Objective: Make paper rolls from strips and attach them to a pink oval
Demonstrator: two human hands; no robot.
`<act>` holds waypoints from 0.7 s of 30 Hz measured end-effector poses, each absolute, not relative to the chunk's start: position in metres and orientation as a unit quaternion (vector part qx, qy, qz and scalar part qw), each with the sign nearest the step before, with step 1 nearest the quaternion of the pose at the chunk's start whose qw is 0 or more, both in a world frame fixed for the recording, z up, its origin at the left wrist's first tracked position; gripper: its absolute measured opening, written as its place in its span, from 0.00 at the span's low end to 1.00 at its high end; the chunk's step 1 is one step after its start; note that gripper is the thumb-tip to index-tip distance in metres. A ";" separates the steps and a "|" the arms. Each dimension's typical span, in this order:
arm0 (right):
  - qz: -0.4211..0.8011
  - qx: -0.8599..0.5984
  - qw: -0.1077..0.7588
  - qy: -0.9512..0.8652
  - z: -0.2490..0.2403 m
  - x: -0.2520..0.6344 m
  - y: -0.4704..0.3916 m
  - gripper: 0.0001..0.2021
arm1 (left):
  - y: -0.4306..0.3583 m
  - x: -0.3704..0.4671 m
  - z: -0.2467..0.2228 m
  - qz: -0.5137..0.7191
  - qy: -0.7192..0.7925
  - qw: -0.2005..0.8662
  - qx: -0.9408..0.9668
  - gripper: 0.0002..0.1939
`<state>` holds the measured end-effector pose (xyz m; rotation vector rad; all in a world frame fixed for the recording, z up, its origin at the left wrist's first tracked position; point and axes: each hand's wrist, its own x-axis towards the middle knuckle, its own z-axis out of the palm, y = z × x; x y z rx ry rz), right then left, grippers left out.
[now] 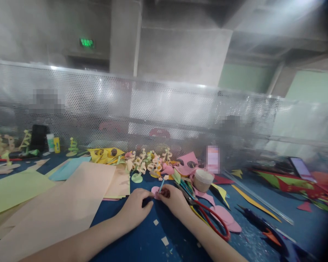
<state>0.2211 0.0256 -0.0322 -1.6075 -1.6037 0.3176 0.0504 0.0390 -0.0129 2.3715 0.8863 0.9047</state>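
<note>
Both my hands meet at the middle of the blue table (142, 240). My left hand (135, 208) and my right hand (174, 199) pinch a small pink paper piece (155, 190) between their fingertips, with a thin blue stick (161, 185) rising from it. Red-handled scissors (207, 214) lie just right of my right wrist, over pink paper cut-outs (226, 217).
Peach paper sheets (71, 203), green paper (13, 189) and blue paper (68, 168) lie left. A row of small paper flowers (147, 162), a tape roll (202, 179), a glue gun (259, 222) and a phone (302, 169) lie around. A perforated metal screen (164, 109) backs the table.
</note>
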 end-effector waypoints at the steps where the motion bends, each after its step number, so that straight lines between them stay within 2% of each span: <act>1: 0.129 -0.638 0.414 -0.636 -0.033 0.222 0.026 0.04 | 0.039 0.051 -0.013 0.327 0.312 0.215 0.866 0.14; 13: 0.119 -0.640 0.422 -0.631 -0.028 0.231 0.023 0.07 | 0.038 0.051 -0.018 0.282 0.302 0.165 0.896 0.20; 21: 0.082 -0.650 0.398 -0.642 -0.018 0.235 0.018 0.09 | 0.038 0.051 -0.020 0.306 0.298 0.165 0.889 0.17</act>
